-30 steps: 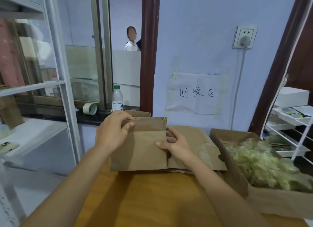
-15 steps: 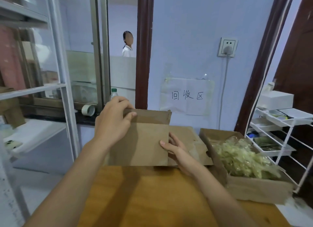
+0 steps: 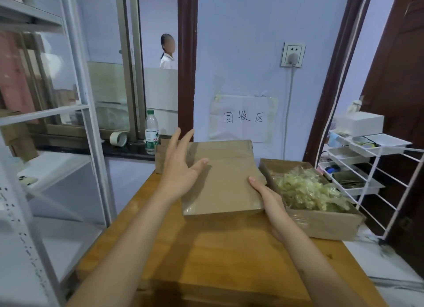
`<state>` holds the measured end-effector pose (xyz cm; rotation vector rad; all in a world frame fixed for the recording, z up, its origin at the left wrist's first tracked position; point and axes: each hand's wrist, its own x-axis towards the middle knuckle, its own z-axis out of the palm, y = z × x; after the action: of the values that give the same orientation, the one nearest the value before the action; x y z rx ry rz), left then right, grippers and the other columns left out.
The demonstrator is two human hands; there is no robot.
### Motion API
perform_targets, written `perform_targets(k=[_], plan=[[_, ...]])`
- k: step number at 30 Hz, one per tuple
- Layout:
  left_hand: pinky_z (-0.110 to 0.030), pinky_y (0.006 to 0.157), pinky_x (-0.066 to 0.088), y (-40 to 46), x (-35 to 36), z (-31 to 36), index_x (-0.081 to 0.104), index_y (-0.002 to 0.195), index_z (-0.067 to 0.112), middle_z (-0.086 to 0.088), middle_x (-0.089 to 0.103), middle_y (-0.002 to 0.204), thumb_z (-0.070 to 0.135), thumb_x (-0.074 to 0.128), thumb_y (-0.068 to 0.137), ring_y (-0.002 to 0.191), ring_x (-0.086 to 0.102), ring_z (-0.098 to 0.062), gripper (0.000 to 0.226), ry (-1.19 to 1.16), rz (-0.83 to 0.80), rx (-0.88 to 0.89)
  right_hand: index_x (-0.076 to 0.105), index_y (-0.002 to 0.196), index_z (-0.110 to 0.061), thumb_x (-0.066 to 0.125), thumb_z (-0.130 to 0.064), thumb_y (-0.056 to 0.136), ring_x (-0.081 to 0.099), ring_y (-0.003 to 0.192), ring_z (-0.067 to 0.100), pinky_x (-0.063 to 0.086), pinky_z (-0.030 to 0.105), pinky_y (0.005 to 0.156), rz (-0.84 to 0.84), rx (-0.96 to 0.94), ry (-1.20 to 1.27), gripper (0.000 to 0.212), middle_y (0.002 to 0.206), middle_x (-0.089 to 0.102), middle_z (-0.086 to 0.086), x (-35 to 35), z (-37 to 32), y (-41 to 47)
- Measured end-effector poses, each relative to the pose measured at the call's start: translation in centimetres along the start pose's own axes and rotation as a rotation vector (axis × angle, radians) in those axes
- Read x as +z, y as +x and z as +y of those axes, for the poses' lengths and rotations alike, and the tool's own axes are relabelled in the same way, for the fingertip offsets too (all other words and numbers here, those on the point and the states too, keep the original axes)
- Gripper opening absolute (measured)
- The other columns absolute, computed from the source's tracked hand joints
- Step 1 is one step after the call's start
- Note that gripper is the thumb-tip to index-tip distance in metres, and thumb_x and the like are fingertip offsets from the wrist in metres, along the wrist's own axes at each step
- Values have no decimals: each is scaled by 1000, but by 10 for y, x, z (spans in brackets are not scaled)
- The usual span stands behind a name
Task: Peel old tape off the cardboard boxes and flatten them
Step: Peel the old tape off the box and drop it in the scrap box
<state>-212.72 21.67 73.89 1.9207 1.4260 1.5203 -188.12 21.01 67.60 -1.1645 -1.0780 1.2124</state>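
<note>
1. A wooden desk (image 3: 229,256) with a honey-brown top stands against a pale lilac wall.
2. A flattened cardboard box (image 3: 226,180) lies on the far half of the desk; a glossy strip of tape shows along its near edge.
3. The left hand (image 3: 181,166) is spread wide over the left part of the flattened cardboard box, fingers straight and splayed, holding nothing; whether the palm touches the cardboard cannot be told.
4. The right hand (image 3: 267,195) rests at the right edge of the flattened cardboard box, thumb lying on its top face; the other fingers are hidden beside or under the edge.
5. Just right of the flattened cardboard box sits an open cardboard box (image 3: 325,224) filled with crumpled yellowish tape scraps (image 3: 307,189).
6. Behind the flattened cardboard box, a paper sign (image 3: 243,118) with three handwritten characters is taped to the wall; up and right of it is a wall socket (image 3: 293,54) with a plug and cord.
7. Left of the flattened cardboard box, on a dark window sill, stand a water bottle (image 3: 151,132) and a tape roll (image 3: 118,138).
8. Farther left is a white metal shelf (image 3: 87,114); right of the open cardboard box is a white wire rack (image 3: 376,160) with trays.
9. A person (image 3: 168,52) in white stands beyond the window.
</note>
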Motion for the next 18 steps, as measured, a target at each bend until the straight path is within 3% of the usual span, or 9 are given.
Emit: perform_targets(k=[2,5,8,10,11,14,15,18], plan=[[-44,127,22,-22,15,-12,24,163,42,14,14,171,37,80,91,156,17,-9,91,-149,7,-155,77,114,-30,87,-71,60,72,112,24,51,51,108,15,34,15,68,111,80,-3,-14,8,-9],[-51,121,38,-59,37,-32,20,164,42,10,34,166,39,85,86,150,38,-17,101,-414,-51,-421,74,119,-29,88,-75,54,70,115,23,49,50,110,32,77,17,80,113,79,-4,-30,19,-23],[-47,103,57,-94,57,-46,38,158,38,5,63,144,34,83,87,122,66,-19,85,-588,-139,-562,71,126,-29,86,-78,56,67,117,22,47,49,111,34,161,-8,87,116,78,-6,-41,35,-35],[-43,97,60,-107,65,-50,47,152,38,5,70,132,30,80,90,114,71,-19,71,-676,-122,-604,68,130,-28,83,-84,54,66,119,21,46,49,113,59,208,-19,95,120,76,-6,-45,48,-40],[-43,97,60,-111,68,-52,50,150,39,5,71,130,31,79,89,114,71,-19,67,-703,-100,-613,67,129,-29,79,-85,58,64,120,21,44,50,115,66,223,-15,91,122,74,-5,-47,52,-42],[-44,100,57,-114,73,-57,54,147,38,6,73,129,41,76,88,114,71,-19,63,-711,-58,-628,64,114,-34,61,-71,87,59,126,21,38,49,120,81,203,51,46,122,70,-5,-46,62,-50],[-44,99,57,-113,74,-58,57,145,38,6,75,126,40,74,91,113,71,-19,57,-713,-49,-637,63,121,-30,56,-66,92,58,129,22,37,47,121,92,193,80,47,126,69,-3,-46,66,-52],[-42,92,56,-110,74,-63,63,139,31,1,77,119,39,67,98,111,72,-24,43,-789,-25,-706,53,146,-5,56,-60,91,59,131,23,42,42,117,118,117,175,78,138,65,8,-51,81,-57]])
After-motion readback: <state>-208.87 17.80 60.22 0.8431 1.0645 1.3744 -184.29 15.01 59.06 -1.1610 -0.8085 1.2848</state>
